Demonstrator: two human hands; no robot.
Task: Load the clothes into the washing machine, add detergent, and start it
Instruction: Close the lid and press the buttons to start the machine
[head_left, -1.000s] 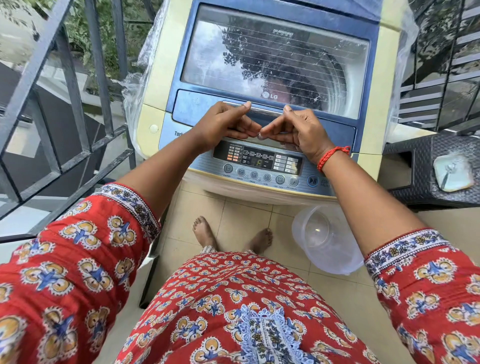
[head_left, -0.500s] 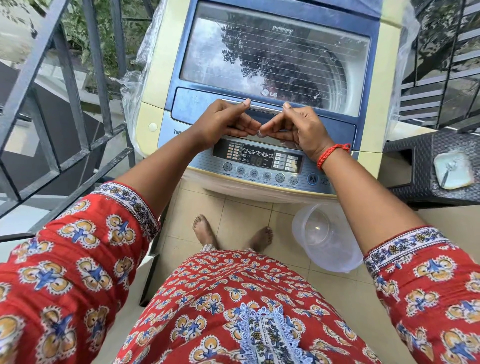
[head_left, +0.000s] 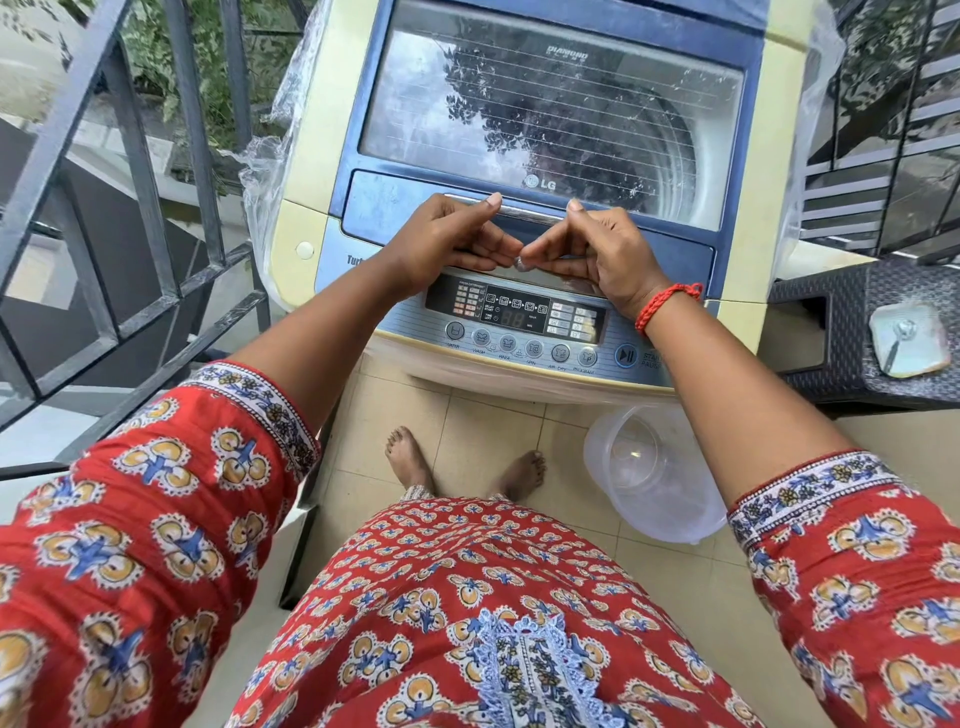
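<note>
A blue and cream top-loading washing machine (head_left: 306, 156) stands in front of me with its glass lid (head_left: 550, 114) down. The drum shows dimly through the glass; any clothes inside cannot be made out. My left hand (head_left: 447, 241) and my right hand (head_left: 597, 249) grip the lid's chrome handle (head_left: 535, 212) side by side, thumbs on top and fingers curled under its front edge. The control panel (head_left: 519, 317) lies just below my wrists, its display dark. No detergent is in view.
A clear plastic tub (head_left: 654, 478) sits on the tiled floor at the machine's right front corner. A dark wicker stand (head_left: 841, 332) with a small tray is on the right. Metal railing (head_left: 145, 218) runs along the left. My bare feet stand before the machine.
Both hands stay on the lid handle in the same grip. The lid has not lifted. Only the camera has shifted slightly.
</note>
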